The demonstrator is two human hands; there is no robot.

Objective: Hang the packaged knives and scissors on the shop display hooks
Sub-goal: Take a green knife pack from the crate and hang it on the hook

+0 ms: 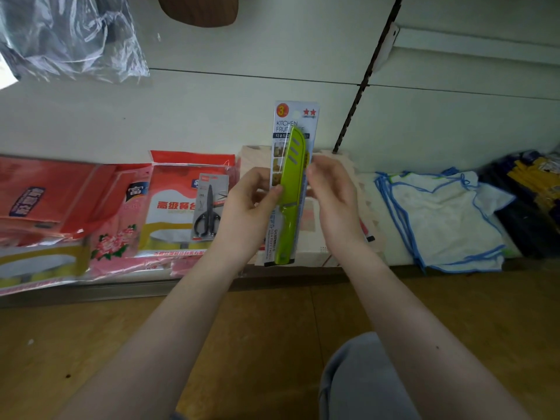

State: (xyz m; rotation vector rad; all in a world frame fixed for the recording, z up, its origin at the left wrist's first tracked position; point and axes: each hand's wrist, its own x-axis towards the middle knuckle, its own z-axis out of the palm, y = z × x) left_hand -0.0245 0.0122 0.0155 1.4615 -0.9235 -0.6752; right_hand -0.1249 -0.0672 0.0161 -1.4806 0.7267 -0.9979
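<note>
Left hand [248, 207] is used to pinch the left edge of the green knife pack [291, 189], held upright; its right edge is pinched by the right hand [333, 195]. The card top [295, 112], at twelve o'clock, should be kept uncovered for hooking.

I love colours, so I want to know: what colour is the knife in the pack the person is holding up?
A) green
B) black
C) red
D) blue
A: the packaged knife, held up between the left hand and the right hand, is bright green from blade cover to handle.
</note>
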